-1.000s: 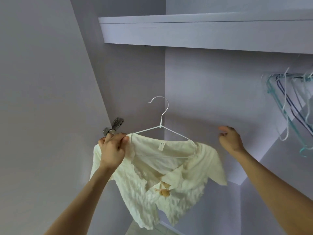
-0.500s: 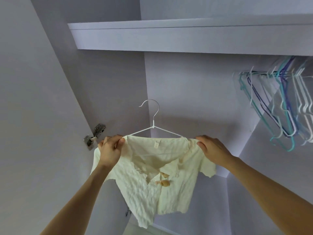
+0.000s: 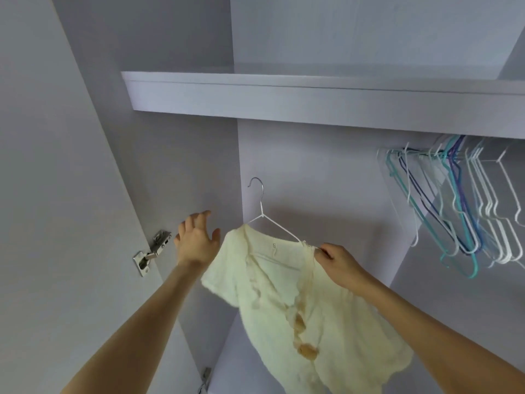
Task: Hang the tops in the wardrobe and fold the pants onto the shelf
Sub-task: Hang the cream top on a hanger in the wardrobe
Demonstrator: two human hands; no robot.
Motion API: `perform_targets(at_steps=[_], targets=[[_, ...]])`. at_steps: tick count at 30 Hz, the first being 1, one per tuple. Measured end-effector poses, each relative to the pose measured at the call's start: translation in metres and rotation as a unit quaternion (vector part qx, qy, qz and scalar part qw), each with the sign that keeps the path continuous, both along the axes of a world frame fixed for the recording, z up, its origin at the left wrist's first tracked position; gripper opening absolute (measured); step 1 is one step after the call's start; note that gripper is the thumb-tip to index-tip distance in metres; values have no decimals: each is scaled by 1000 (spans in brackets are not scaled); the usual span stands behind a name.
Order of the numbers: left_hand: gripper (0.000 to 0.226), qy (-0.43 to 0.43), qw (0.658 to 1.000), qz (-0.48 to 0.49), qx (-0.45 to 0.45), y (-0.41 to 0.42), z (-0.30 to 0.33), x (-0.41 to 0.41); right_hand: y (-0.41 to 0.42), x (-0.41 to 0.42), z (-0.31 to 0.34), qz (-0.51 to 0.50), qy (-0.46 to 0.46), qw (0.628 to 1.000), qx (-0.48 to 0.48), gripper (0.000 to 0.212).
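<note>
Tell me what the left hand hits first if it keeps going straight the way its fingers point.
Probably the wardrobe's inner side panel. The left hand is open, fingers spread, pointing up and slightly right, clear of the cream top and the hanger. Nothing shows between fingertips and panel, though depth is hard to judge.

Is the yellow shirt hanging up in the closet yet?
Not yet. The shirt is on its hanger, but the right hand holds it, hook free.

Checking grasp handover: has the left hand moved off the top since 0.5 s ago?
Yes. The left hand has let go of the top and now sits open nearer the door hinge.
</note>
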State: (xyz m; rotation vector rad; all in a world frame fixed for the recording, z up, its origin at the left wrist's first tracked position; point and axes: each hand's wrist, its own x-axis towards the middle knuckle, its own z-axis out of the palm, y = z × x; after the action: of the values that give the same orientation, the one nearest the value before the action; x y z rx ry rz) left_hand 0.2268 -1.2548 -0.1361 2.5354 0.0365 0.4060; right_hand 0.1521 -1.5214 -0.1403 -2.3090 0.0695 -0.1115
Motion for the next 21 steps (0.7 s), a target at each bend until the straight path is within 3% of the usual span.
perform_targets(at_steps=[8, 13, 18, 21], targets=[[58, -231, 970, -37, 67, 37, 94, 24, 92, 49, 32, -94, -89, 985, 113, 35], [72, -348, 927, -69, 122, 54, 120, 52, 137, 87, 26, -134, -168, 977, -10, 24], [87, -358, 919, -69, 150, 51, 125, 86, 161, 126, 25, -141, -208, 953, -168, 18], [90, -385, 908, -63, 151, 53, 121, 96, 174, 156, 32, -139, -209, 952, -173, 17]])
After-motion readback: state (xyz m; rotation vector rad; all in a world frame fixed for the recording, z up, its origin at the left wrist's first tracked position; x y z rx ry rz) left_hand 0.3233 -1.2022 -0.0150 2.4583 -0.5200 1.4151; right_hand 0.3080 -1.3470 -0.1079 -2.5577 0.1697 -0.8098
